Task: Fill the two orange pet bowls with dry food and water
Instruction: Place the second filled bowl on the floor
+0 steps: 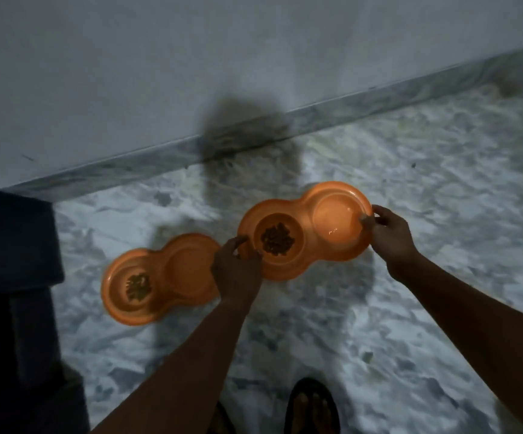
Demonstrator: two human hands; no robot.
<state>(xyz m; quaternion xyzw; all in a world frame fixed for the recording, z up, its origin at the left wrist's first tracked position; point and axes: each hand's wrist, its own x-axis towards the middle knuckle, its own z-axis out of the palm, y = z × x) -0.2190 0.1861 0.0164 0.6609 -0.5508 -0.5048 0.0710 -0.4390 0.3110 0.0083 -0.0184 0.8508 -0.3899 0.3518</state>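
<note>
Two orange double pet bowls are low over the marbled floor. The right bowl (308, 249) carries brown dry food (276, 239) in its left well and clear water (337, 222) in its right well. My left hand (236, 267) grips its left rim and my right hand (385, 233) grips its right rim. The left bowl (160, 278) lies on the floor with dry food (138, 286) in its left well; whether its right well holds water cannot be told. My left hand partly covers that bowl's right end.
A white wall with a grey marble skirting (316, 115) runs diagonally behind the bowls. A dark piece of furniture (12, 277) fills the left edge. My sandalled foot (312, 405) stands at the bottom centre on the marble floor (410, 198).
</note>
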